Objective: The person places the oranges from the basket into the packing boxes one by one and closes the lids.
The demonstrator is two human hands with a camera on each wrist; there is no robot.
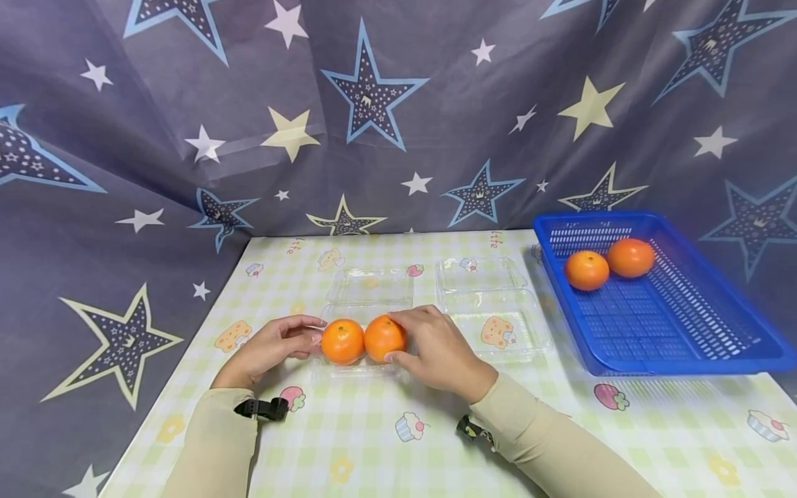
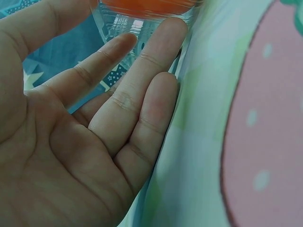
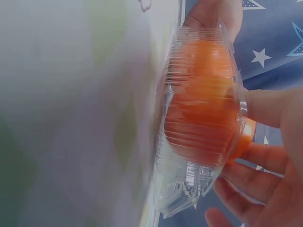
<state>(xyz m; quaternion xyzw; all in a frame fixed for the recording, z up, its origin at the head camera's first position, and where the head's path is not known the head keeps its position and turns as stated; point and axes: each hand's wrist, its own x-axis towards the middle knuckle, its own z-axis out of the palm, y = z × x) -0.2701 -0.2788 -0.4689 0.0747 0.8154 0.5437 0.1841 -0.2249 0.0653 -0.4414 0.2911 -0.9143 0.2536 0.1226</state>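
Two oranges sit side by side in a clear plastic clamshell box point(image 3: 182, 187), whose lid point(image 1: 373, 285) lies folded back behind them. My right hand point(image 1: 442, 353) holds the right orange point(image 1: 385, 339) between thumb and fingers, low inside the box. At the box's left side is my left hand point(image 1: 274, 349), its fingertips by the wall beside the left orange point(image 1: 342, 342). In the left wrist view, the fingers point(image 2: 120, 101) of that hand reach fairly straight toward the box. The right wrist view shows both oranges through the ribbed clear wall.
Another clear clamshell box point(image 1: 492, 321) lies opened flat, right of the first. Farther right, a blue plastic basket point(image 1: 679, 366) holds two more oranges point(image 1: 609, 264). A checked cloth point(image 1: 367, 449) covers the table, and a star-patterned curtain point(image 1: 436, 83) hangs behind.
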